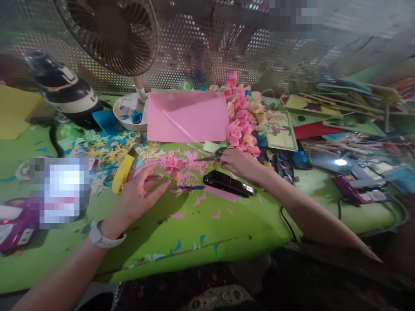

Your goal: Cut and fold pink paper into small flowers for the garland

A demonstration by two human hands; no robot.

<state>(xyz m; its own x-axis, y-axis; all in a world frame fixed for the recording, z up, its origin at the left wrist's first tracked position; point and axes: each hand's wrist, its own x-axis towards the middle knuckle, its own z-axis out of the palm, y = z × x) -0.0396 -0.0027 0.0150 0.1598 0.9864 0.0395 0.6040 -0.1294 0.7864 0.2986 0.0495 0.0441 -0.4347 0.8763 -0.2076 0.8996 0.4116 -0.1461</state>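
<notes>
My left hand (138, 192), with a white watch on its wrist, hovers over the paper scraps with its thumb and fingers apart. Nothing shows between them. Just past its fingertips lies a folded pink paper flower (171, 164) among pink offcuts (191, 176). My right hand (238, 163) is closed on the dark handles of a pair of scissors (207, 158), whose blades point left toward the pink pieces. A black stapler (228, 183) lies just below the right hand. Left of the flower, beside my left hand, is a yellow tool with a black end (123, 172), partly covered.
A pink sheet (188, 116) bears a clear stick. Behind are a fan (112, 36), a dark bottle (69, 93) and a heap of paper flowers (241, 116). Colored scraps (103, 151) spread left. Purple power strips (359, 190) and stacked cards (340, 103) stand at the right.
</notes>
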